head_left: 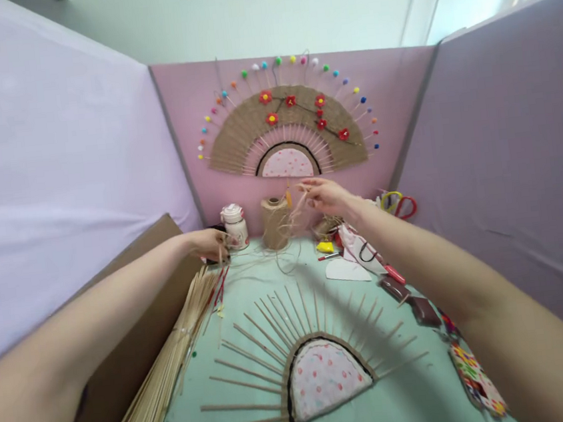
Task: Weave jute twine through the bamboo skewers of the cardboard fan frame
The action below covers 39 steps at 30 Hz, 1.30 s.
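Note:
My right hand (327,196) is raised above the far side of the table, its fingers closed on loose loops of thin, pale twine (298,217). Beside it stands a brown twine roll (276,225). At the far left, my left hand (209,245) is bent down next to a white lidded jar (236,228), and strands of twine run from its blurred fingers across the tabletop. Closer to me lies a half-finished fan: a half-circle of pink dotted fabric (326,377) with a brown rim, thin sticks (248,369) radiating from it.
A bundle of thin sticks (176,356) lies at left along a brown cardboard panel (133,287). A finished fan (286,113) with red flowers hangs on the pink back panel. Scissors (404,205), a white half-circle (347,270) and brown packets (424,311) are at right.

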Each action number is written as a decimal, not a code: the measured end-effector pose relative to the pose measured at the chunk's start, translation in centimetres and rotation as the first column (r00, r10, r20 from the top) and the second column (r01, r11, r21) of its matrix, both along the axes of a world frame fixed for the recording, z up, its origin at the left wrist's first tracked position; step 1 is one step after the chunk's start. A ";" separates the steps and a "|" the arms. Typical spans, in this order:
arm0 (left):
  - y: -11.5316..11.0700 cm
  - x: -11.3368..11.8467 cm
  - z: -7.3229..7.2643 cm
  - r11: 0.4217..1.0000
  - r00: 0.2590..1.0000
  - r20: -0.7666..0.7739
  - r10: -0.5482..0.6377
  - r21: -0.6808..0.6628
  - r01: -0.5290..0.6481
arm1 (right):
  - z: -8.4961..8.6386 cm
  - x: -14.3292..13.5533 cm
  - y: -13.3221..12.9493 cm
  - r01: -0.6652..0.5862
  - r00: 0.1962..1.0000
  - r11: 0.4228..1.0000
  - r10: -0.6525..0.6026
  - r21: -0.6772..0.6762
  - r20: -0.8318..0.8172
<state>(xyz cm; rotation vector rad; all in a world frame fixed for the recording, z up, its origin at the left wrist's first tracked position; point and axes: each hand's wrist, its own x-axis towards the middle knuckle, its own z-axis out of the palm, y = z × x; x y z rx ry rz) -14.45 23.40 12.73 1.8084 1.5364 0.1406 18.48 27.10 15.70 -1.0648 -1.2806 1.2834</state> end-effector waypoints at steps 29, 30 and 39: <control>2.7 8.7 8.0 0.559 0.989 0.129 0.072 0.816 -0.147 | -2.1 -1.8 0.9 -0.075 0.826 0.905 -0.178 0.418 0.534; 2.9 8.5 9.5 0.511 0.977 0.195 0.081 0.834 -0.208 | -2.0 -1.7 1.1 -0.105 0.785 0.883 -0.209 0.457 0.584; 3.5 6.5 20.1 0.370 0.629 0.762 0.156 0.545 -0.752 | -6.0 -4.2 3.0 0.034 0.782 0.912 -0.280 0.409 0.557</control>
